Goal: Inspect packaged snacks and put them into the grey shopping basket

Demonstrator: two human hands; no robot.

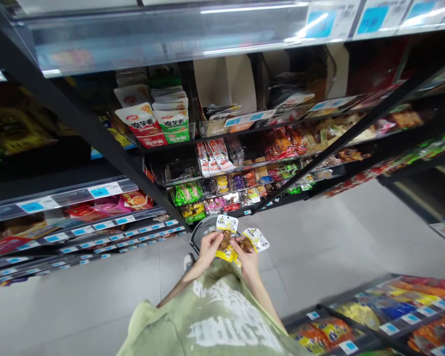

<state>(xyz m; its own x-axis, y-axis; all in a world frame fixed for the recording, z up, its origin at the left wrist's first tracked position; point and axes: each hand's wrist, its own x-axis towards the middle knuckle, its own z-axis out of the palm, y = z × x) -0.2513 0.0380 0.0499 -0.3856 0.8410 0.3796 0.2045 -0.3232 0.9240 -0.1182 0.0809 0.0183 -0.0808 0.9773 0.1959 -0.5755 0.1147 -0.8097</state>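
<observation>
My left hand point(208, 245) and my right hand point(246, 254) are close together in front of my green shirt, both closed on small snack packets point(228, 241) with yellow and white wrappers. One packet point(227, 223) sticks up above my left hand, another point(257, 239) fans out to the right of my right hand. A grey basket point(203, 228) sits on the floor just beyond my hands, partly hidden by them.
Black store shelves point(222, 163) full of snack bags rise ahead and to the left, with blue price tags point(100, 191) along the edges. Another low shelf point(393, 306) of packets stands at the lower right. Grey tiled floor point(337, 237) lies between.
</observation>
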